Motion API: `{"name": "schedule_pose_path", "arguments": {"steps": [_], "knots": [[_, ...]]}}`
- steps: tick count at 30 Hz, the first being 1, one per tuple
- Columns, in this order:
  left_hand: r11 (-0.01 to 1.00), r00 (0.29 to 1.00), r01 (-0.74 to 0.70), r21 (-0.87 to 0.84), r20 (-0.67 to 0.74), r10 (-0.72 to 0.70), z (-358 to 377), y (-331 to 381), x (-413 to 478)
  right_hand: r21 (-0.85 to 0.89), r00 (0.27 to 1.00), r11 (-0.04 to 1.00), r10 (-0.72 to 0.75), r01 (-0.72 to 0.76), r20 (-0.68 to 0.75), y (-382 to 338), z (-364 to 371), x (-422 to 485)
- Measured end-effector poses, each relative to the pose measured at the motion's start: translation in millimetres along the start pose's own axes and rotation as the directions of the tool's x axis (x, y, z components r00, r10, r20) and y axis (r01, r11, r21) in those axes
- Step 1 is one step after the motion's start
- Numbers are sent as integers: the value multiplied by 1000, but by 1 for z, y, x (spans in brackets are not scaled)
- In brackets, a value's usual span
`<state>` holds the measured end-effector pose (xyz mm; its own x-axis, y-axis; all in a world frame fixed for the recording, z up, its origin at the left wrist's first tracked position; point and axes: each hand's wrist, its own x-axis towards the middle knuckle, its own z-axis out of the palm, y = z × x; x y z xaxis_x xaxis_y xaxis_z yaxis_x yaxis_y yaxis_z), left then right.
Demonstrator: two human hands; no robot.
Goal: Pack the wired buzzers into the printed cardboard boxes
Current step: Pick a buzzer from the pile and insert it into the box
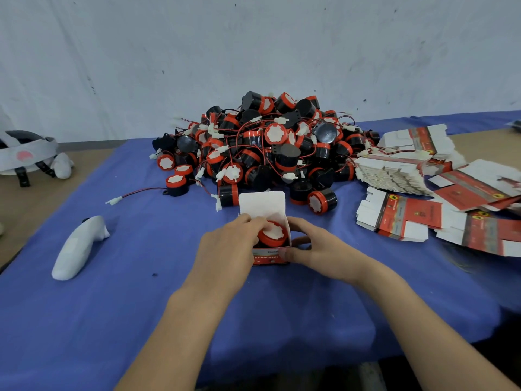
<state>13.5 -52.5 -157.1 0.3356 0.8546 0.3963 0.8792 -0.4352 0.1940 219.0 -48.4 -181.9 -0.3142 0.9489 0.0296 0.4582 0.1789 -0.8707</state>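
Our left grip (pixel 228 249) pinches the red rim of a seemingly light, rigid buzzer (pixel 274 234); right grip (pixel 308 246) clamps the flimsy box (pixel 267 257) from three o'clock.

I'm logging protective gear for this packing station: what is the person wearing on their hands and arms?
The left hand and right hand are bare: no gloves, rings, watch or bracelets show. Both forearms are uncovered too; no sleeve reaches into view.

A small packing workshop: a heap of buzzers (pixel 262 145) and flat printed cartons (pixel 400 167) on a blue-clothed bench (pixel 141 306).
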Motion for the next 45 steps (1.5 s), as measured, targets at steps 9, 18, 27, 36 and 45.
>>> {"name": "schedule_pose_path", "arguments": {"steps": [9, 18, 27, 36, 45], "knots": [[988, 993, 67, 138, 89, -80, -3, 4, 2, 89, 950, 990, 130, -109, -285, -11, 39, 6], [529, 951, 258, -809, 114, -289, -22, -2, 4, 87, 949, 983, 178, -160, -262, -14, 39, 14], [441, 947, 245, -863, 115, -300, -17, 10, 9, 87, 944, 984, 173, -154, -282, -14, 42, 12], [988, 997, 59, -143, -46, -66, -12, -1, 3, 58, 938, 985, 174, -164, -300, -14, 42, 13], [998, 998, 59, -5, 8, -59, -11, -10, 5, 41, 938, 985, 171, -167, -302, -17, 43, 11]]}}
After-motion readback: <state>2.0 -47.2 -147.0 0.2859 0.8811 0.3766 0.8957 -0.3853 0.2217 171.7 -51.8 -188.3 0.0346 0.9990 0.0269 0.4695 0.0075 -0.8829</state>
